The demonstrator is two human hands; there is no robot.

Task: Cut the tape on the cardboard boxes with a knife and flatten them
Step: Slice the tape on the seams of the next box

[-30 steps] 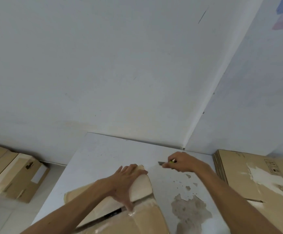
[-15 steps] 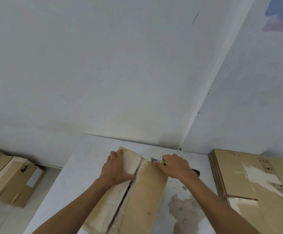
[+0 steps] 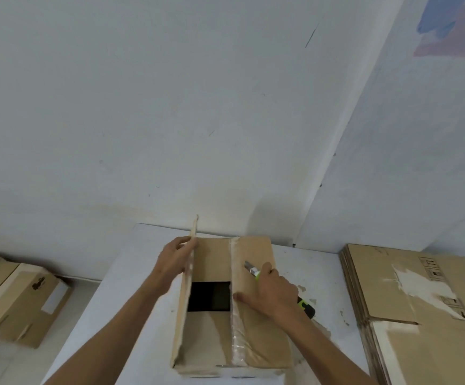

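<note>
Now my left hand [image 3: 174,261] grips the brown cardboard box's [image 3: 256,323] raised flap [image 3: 187,276] — right hand [image 3: 271,291] clasps the green-handled knife [image 3: 253,270] on its taped top, white table [image 3: 131,273] open either side.

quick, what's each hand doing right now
Left hand: grips the box's raised flap.
Right hand: holds the knife.

Soft even light, perhaps slight wide-angle distortion
</note>
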